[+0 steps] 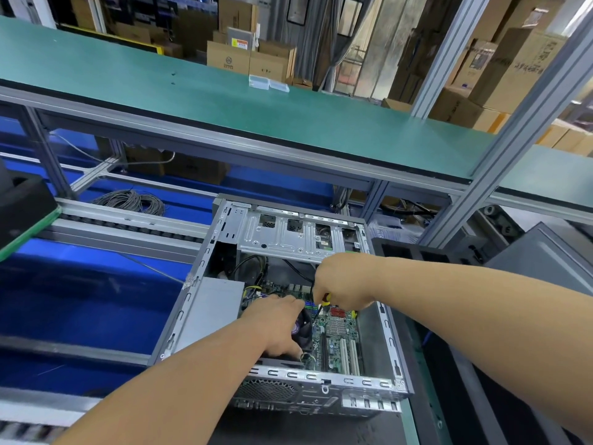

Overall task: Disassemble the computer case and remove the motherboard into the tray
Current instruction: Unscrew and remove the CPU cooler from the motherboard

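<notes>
An open grey computer case (390,332) lies on its side in front of me, side panel off. Inside it the green motherboard (340,342) lies flat, with white slots and a silver heatsink. My left hand (279,326) rests on the black CPU fan (303,329), fingers spread and fairly straight. My right hand (340,284) grips a screwdriver (322,305) with a red and yellow handle, its dark shaft pointing down at the board beside the fan. The tip's contact point is too small to make out.
A silver drive cage (282,236) spans the case's far end and a grey power supply (215,303) fills its left side. A black foam tray (414,252) stands to the right, a grey panel (545,255) beyond it. Blue conveyor (80,300) lies left; a green shelf (224,101) hangs above.
</notes>
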